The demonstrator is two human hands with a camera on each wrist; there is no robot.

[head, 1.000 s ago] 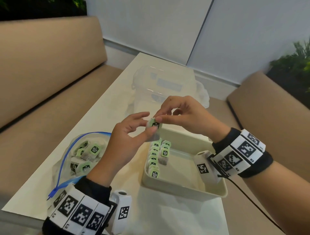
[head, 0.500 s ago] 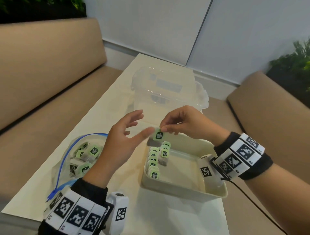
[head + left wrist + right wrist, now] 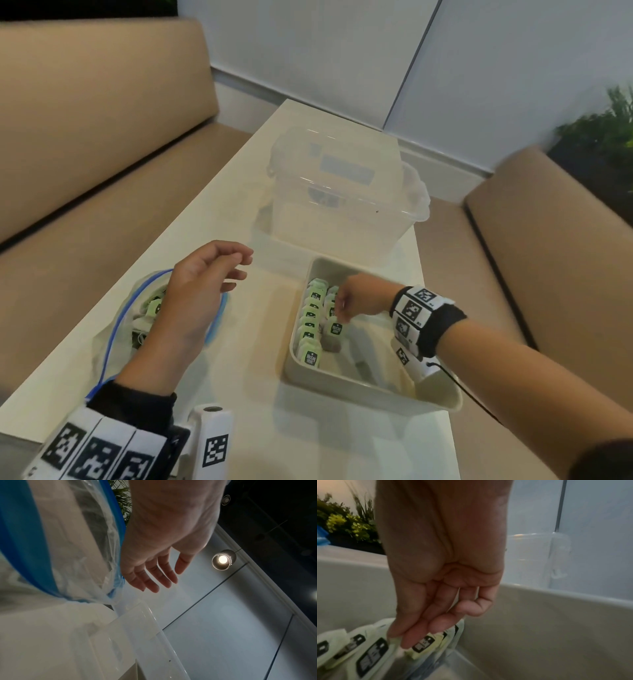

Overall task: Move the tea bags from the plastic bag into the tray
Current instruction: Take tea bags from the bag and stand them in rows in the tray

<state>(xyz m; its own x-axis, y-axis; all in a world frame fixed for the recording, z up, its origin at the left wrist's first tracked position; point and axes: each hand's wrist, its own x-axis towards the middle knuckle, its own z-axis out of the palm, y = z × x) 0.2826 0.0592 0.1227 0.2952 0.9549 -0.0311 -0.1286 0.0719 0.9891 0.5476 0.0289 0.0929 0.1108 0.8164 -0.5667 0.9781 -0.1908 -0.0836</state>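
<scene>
A beige tray (image 3: 370, 394) holds two rows of green-labelled tea bags (image 3: 310, 325) along its left side. My right hand (image 3: 340, 313) reaches down into the tray and pinches the top of one tea bag (image 3: 336, 329) at the near end of the second row. In the right wrist view, my right hand (image 3: 399, 638) holds that tea bag (image 3: 423, 643) between thumb and fingers. My left hand (image 3: 236, 270) hovers open and empty over the plastic bag (image 3: 114, 332), whose blue zip mouth gapes. More tea bags (image 3: 154, 306) lie inside it. In the left wrist view, my left hand (image 3: 154, 580) has its fingers straight beside the plastic bag (image 3: 25, 547).
A clear lidded plastic box (image 3: 342, 192) stands just behind the tray on the pale table (image 3: 239, 359). Beige benches (image 3: 85, 120) flank the table on both sides. A plant (image 3: 603, 137) is at the far right.
My right hand took the tea bag from the left hand and carried it down into the tray. The left hand let go, opened and drew back left over the plastic bag.
</scene>
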